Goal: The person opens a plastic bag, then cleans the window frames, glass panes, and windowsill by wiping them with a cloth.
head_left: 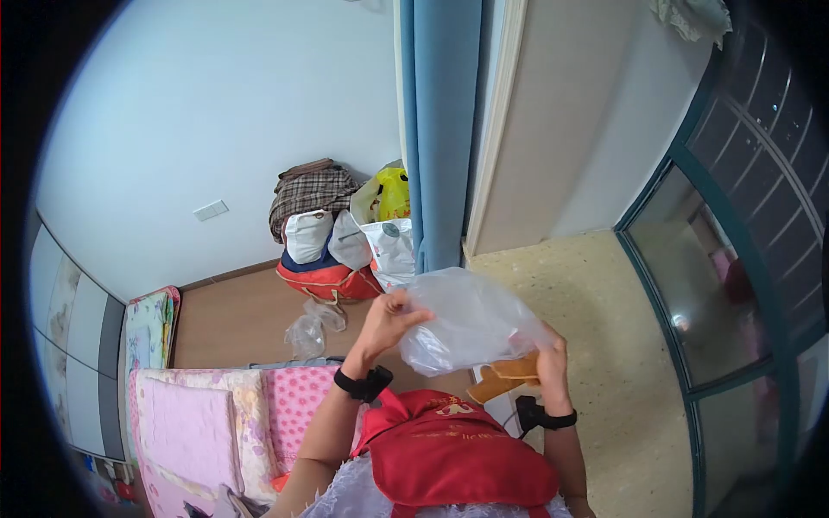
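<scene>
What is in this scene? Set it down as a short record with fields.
left hand: grips the near-left edge of a clear plastic bag
right hand: grips the same bag's right side
bag contents: cannot tell
worn: red apron, black band on each wrist
just beyond the bag: blue curtain
floor, left of curtain: red bag with a plaid item above it; crumpled clear plastic nearer the person
lower left: folded pink cloth on patterned bedding
</scene>
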Demonstrator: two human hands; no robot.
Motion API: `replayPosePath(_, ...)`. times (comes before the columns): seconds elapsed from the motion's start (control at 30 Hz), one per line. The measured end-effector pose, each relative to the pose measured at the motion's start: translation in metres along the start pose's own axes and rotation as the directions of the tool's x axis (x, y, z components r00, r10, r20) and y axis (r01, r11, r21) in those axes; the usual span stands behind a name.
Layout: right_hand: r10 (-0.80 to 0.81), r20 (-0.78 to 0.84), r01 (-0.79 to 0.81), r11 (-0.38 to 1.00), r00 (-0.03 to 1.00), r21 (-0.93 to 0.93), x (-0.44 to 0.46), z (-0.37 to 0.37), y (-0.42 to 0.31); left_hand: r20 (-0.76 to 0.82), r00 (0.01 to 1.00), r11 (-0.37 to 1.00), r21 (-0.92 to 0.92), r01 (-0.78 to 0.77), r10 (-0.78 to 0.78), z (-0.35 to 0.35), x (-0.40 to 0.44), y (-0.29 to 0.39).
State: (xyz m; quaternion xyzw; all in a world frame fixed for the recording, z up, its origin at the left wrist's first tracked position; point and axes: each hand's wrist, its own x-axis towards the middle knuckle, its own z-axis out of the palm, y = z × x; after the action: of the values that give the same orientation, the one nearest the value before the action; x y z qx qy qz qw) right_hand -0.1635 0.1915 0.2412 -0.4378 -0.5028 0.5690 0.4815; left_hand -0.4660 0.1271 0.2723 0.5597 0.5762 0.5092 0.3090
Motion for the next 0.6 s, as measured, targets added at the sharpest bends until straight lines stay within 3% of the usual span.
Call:
replayPosePath(0.07,0.106,-0.113,-0.098,0.992,0.988,0.076,0.0,-0.016,-0.011,0.011,0.999,0.973,0.229,-0.038,0.037,-0.019,0.007,-0.039)
replayPosePath(0.1,0.1,-0.123,-0.094,0.994,0.987,0.054,0.004,-0.025,-0.009,-0.155,0.981,0.992,-0.02,-0.122,0.117,-0.018,0.006,-0.039)
replayPosePath(0.2,-0.128,-0.005,0.128,0.991,0.992,-0.036,0.007,-0.043,-0.01,-0.11,0.993,0.988,-0.148,0.032,-0.049,-0.043,0.002,-0.024)
replayPosePath(0.23,-0.155,0.128,0.171,0.977,0.98,-0.13,0.012,-0.053,-0.012,-0.117,0.992,0.991,-0.127,0.039,-0.054,-0.05,0.001,-0.014)
replayPosePath(0.27,-0.11,0.135,0.135,0.971,0.985,-0.196,0.013,-0.059,-0.014,-0.127,0.992,0.993,-0.116,0.0,-0.015,-0.055,0.002,-0.024)
replayPosePath(0.33,-0.017,0.144,0.064,0.944,0.989,-0.325,0.009,-0.061,-0.037,-0.125,0.97,0.977,0.004,0.211,-0.209,-0.067,-0.001,-0.004)
replayPosePath(0.43,0.084,0.212,-0.009,0.943,0.974,-0.332,0.018,-0.079,-0.047,-0.13,0.99,0.998,0.026,0.065,-0.061,-0.086,0.004,-0.019)
replayPosePath(0.53,0.087,0.186,-0.051,0.98,0.979,-0.19,0.026,-0.087,-0.051,-0.252,0.966,0.998,0.02,0.064,-0.056,-0.1,0.011,-0.007)
replayPosePath(0.57,0.093,0.131,-0.077,0.99,0.987,-0.122,0.026,-0.085,-0.054,-0.211,0.977,0.981,-0.191,-0.031,-0.01,-0.11,0.014,-0.025)
replayPosePath(0.6,0.104,0.075,-0.1,0.994,0.992,-0.05,0.028,-0.084,-0.058,-0.14,0.99,0.918,-0.396,-0.022,-0.037,-0.107,0.012,-0.015)
